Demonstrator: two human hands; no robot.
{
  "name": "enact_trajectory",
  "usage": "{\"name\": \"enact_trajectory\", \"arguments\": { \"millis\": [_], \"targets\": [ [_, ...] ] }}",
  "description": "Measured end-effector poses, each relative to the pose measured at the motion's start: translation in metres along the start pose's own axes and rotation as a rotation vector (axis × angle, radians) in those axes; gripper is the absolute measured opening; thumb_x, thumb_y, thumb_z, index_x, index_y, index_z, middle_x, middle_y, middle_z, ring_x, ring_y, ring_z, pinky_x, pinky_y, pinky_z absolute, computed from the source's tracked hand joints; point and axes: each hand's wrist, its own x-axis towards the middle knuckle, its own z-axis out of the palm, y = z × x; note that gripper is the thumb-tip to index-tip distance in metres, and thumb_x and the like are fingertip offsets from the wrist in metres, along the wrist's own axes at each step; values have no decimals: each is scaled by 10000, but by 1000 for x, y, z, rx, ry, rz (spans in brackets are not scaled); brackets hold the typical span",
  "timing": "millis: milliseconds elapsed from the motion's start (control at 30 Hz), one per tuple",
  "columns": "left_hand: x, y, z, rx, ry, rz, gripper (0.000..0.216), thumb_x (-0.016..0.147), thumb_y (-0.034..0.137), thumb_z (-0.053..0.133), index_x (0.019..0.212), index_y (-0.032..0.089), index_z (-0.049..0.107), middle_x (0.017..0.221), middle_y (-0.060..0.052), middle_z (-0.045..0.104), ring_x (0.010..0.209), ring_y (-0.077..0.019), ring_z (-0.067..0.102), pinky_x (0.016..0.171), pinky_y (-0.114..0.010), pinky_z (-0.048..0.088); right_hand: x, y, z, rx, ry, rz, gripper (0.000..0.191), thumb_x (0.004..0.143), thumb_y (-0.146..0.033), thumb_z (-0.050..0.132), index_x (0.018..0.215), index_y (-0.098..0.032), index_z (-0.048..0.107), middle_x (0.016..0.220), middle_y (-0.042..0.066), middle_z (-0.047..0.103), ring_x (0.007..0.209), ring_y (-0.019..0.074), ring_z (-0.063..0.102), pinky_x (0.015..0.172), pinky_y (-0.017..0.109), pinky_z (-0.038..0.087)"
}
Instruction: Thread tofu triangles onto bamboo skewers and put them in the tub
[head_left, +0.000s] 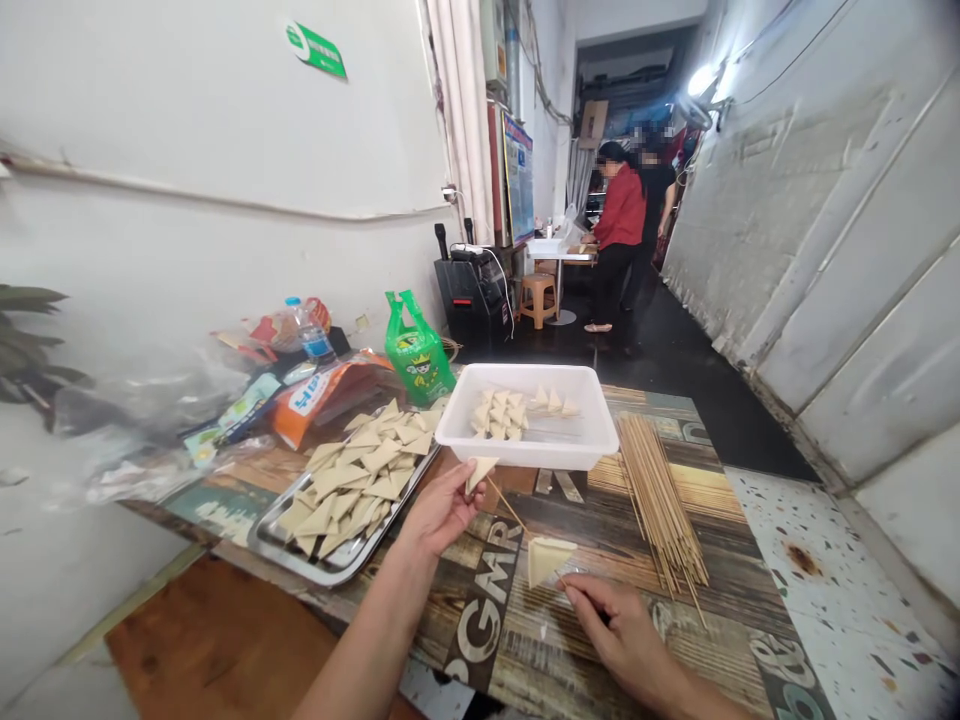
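My right hand pinches the lower end of a thin stick, thumb against forefinger, with one folded triangle seemingly already on it. Beyond, my left hand nips a second triangle between thumb and fingertips by the stick's tip; whether it's pierced I can't tell. Plenty looks left: loose triangles heap the metal tray to my left, and a bundle of bare sticks lies to my right. Past these, in the white tub, some clusters of triangles look done
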Motion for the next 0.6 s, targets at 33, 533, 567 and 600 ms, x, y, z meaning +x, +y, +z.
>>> {"name": "enact_trajectory", "arguments": {
  "millis": [33, 533, 567, 600],
  "targets": [
    [0, 0, 0, -1, 0, 0, 129, 751, 164, 590, 865, 107, 606, 794, -68, 631, 552, -62, 544, 475, -150, 459, 0, 0, 0, -1, -2, 2, 289, 873, -299, 400, 907, -201, 670, 765, 24, 684, 731, 151, 629, 686, 221, 478],
    [16, -7, -12, -28, -47, -15, 165, 750, 186, 597, 898, 114, 609, 805, -77, 633, 577, -81, 561, 486, -171, 468, -1, 9, 2, 0, 48, -7, 302, 863, -346, 411, 883, -210, 680, 783, 29, 691, 713, 154, 631, 681, 231, 503],
    [20, -8, -14, -30, -42, -22, 161, 746, 192, 601, 890, 119, 612, 803, -76, 634, 578, -84, 564, 484, -173, 466, -2, 13, 1, 1, 42, 1, 299, 864, -344, 411, 890, -209, 678, 806, 33, 693, 736, 161, 634, 695, 241, 503],
    [23, -10, -15, -32, -31, -30, 153, 744, 196, 603, 877, 122, 614, 798, -76, 634, 575, -87, 566, 480, -175, 462, -3, 17, 1, 1, 37, 10, 294, 864, -341, 414, 900, -209, 675, 835, 38, 693, 765, 169, 635, 714, 254, 502]
  ]
}}
